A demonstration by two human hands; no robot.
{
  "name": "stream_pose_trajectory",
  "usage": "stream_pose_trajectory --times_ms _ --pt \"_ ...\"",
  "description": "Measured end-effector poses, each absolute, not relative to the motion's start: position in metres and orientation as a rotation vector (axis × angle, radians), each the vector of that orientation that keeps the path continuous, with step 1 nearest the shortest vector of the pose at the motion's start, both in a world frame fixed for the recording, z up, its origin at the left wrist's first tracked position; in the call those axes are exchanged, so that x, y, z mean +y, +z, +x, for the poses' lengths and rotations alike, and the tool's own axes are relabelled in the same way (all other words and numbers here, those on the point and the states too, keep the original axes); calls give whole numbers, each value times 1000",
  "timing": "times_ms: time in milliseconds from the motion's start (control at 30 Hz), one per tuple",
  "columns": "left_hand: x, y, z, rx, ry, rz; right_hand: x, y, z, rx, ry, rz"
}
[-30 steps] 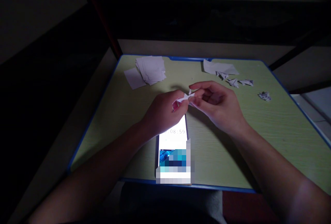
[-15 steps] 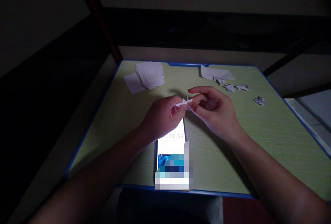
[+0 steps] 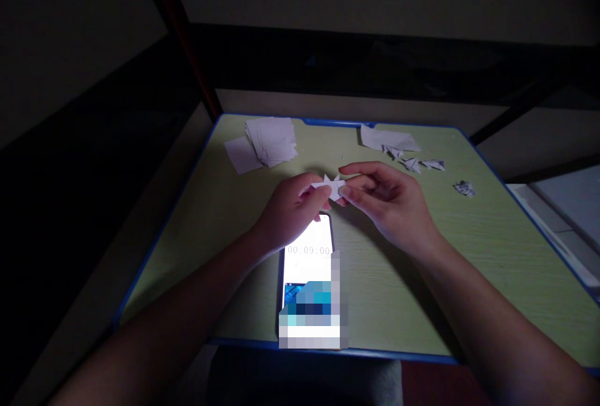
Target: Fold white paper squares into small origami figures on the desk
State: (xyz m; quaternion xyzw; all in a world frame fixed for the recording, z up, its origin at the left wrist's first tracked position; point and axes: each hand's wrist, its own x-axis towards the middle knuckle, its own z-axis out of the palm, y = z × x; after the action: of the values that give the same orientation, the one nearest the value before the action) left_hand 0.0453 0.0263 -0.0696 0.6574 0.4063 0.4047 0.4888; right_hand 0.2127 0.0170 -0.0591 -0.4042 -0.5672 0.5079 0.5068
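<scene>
Between my two hands is a small piece of folded white paper [image 3: 334,190], with two pointed tips sticking up along its far edge. My left hand [image 3: 294,212] pinches its left side, thumb on top and fingers curled beneath. On the right side, my right hand [image 3: 391,203] grips it between thumb and fingers, the index finger arched above and off the paper. Just below the hands lies a lit phone [image 3: 307,262] showing 00:09:00, its lower part pixelated. My left hand hangs over the phone's upper edge.
A stack of white paper squares [image 3: 272,142] lies at the back left of the green table [image 3: 469,256]. At the back right are a flat paper sheet [image 3: 390,138], several folded paper pieces [image 3: 411,165] and a crumpled paper [image 3: 464,188]. A blue rim edges the tabletop.
The folded paper has tilted so its broad face and two upright points show. My left fingers have shifted, uncovering more of the phone's top. Its display went from 08:59 to 09:00.
</scene>
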Motion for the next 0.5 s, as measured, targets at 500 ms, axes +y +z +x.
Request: stream_pose_trajectory --times_ms 500 --pt "30 -71 42 876 843 1466 17 -57 214 -1394 1219 -959"
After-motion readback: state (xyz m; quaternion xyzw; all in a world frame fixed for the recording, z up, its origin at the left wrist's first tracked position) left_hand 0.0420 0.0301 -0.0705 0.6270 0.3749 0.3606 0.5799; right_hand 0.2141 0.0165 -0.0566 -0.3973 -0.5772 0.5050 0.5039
